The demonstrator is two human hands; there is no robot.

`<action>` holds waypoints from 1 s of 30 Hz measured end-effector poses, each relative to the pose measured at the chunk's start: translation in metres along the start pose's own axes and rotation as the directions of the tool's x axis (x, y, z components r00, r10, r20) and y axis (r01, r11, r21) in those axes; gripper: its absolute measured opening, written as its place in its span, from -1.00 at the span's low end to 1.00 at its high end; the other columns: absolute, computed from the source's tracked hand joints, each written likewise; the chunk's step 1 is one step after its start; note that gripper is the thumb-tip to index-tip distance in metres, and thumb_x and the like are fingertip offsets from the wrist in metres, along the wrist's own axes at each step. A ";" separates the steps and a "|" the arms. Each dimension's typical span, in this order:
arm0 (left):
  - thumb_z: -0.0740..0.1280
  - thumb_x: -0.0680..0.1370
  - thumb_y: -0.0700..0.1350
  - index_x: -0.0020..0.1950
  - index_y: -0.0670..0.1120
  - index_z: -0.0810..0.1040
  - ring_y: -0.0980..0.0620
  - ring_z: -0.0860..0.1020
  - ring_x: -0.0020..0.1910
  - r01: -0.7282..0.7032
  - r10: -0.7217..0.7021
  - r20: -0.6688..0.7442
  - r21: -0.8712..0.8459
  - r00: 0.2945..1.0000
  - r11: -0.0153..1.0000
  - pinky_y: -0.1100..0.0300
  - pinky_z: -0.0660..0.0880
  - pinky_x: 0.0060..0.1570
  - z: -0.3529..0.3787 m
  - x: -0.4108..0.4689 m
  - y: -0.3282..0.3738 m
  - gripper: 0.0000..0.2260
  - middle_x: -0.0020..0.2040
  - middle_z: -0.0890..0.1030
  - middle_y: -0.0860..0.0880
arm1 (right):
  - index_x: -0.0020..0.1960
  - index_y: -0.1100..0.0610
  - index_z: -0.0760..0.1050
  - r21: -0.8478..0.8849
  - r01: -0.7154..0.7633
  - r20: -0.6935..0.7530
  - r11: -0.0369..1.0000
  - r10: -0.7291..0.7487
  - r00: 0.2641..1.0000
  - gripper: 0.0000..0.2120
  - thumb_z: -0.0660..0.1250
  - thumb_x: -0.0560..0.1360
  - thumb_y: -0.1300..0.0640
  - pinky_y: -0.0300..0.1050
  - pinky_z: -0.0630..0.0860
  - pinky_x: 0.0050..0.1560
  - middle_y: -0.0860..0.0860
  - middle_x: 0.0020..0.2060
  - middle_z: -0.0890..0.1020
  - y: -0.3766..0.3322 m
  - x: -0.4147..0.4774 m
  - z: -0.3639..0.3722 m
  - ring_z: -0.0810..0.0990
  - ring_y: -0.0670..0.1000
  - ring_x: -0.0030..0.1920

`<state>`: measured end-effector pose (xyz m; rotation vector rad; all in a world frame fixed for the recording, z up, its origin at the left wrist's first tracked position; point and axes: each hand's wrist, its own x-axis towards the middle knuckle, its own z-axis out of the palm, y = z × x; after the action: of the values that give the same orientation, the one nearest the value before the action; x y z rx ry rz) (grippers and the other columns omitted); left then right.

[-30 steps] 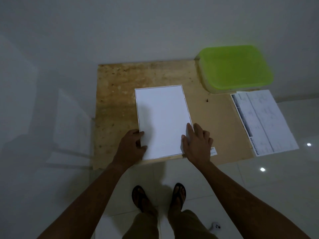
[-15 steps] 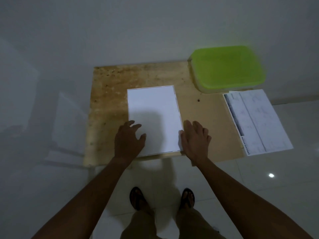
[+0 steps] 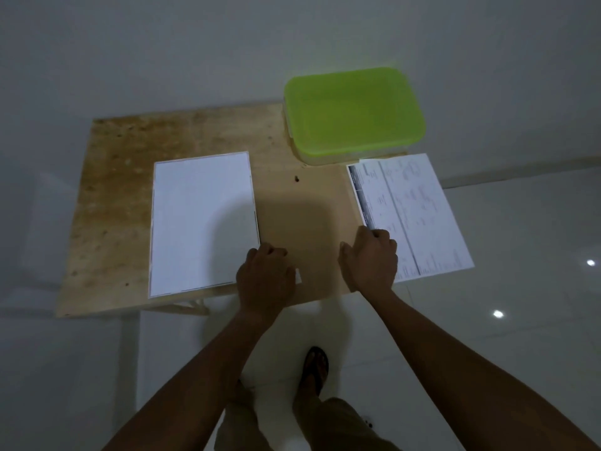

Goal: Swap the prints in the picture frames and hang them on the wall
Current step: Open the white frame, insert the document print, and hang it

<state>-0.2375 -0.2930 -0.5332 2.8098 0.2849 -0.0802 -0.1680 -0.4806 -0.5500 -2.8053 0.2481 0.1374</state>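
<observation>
Left hand [image 3: 265,278] and right hand [image 3: 370,260] rest curled on a brown board [image 3: 302,222] between white sheet [image 3: 201,222] and printed sheet [image 3: 416,216].

A white rectangular panel [image 3: 201,222] with a thin dark border lies flat on the left of a wooden table [image 3: 110,190]. Just to its right lies a plain tan board [image 3: 302,216] with a small white tag [image 3: 298,277] at its near edge. Right of that, a printed sheet [image 3: 419,216] of faint tables overhangs the table's edge

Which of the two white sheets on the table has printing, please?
The right sheet, by the green box and the right hand: it bears text and a dark strip; the left sheet is blank.
</observation>
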 end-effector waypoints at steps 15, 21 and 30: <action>0.58 0.37 -0.03 0.11 -0.09 0.60 -0.04 0.60 -0.08 0.324 -0.325 0.060 -0.358 0.944 0.876 0.14 0.53 -0.22 0.005 -0.033 0.011 -0.62 0.07 0.52 -0.05 | 0.26 0.15 0.59 0.485 -0.281 0.214 0.828 0.198 0.956 -0.62 0.45 0.47 0.06 -0.14 0.44 0.04 0.04 0.03 0.66 0.009 0.026 -0.010 0.59 0.02 0.00; 0.67 0.20 0.06 0.08 -0.03 0.50 0.15 0.55 -0.11 0.379 -0.285 0.251 -0.552 0.925 0.743 0.30 0.48 -0.24 -0.023 -0.028 0.002 -0.43 -0.05 0.54 0.14 | -0.01 0.13 0.58 0.669 -0.336 0.176 0.663 0.298 0.938 -0.80 0.27 0.43 0.11 -0.10 0.44 -0.20 0.00 -0.18 0.62 0.013 0.017 -0.028 0.59 0.02 -0.18; 0.38 0.57 -0.14 0.07 -0.10 0.56 -0.12 0.67 -0.09 0.475 -0.398 0.293 -0.717 0.869 0.510 -0.01 0.67 -0.20 -0.078 -0.007 -0.051 -0.89 0.01 0.65 -0.13 | 0.05 0.10 0.46 0.674 -0.235 0.154 0.700 0.178 0.972 -0.81 0.35 0.48 0.07 -0.13 0.34 -0.24 0.00 -0.17 0.55 -0.039 -0.013 -0.034 0.53 0.05 -0.15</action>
<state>-0.2532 -0.2224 -0.4737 1.7945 0.8002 -0.1555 -0.1712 -0.4528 -0.5041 -2.0075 0.4860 0.1637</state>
